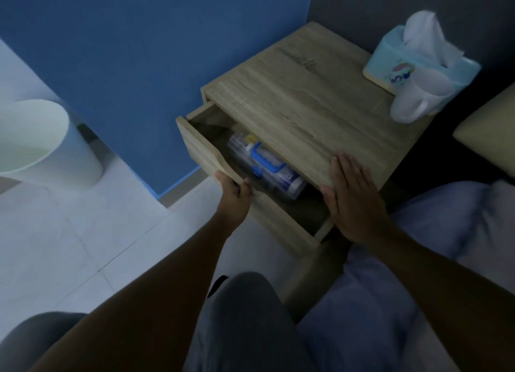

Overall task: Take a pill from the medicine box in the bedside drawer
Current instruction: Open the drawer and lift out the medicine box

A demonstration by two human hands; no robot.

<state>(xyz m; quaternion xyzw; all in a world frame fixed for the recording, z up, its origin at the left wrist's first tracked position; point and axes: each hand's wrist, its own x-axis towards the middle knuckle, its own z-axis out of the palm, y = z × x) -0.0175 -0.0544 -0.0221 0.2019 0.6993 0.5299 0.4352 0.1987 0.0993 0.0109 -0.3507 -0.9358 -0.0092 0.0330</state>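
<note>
The medicine box [264, 165], clear with a blue handle, is seen lying inside the drawer [200, 151], near its middle and partly hidden under the top of the nightstand [301, 115]. The drawer is pulled out part of the way. Its front panel is grasped at the upper edge by the left hand [232, 196], with the thumb on the outside and the fingers curled over to the inside. The right hand [351, 196] is laid flat and relaxed on the front edge of the nightstand top, above the right end of the drawer; nothing is held in it. At the far right corner of the nightstand a tissue pack [418, 56] is placed, and a white cup [415, 98] is standing just in front of it, touching it. A white bin [41, 143] is seen on the floor well to the left of the nightstand, by the blue wall [133, 51]. A bed [446, 232] is found on the right of the nightstand.
</note>
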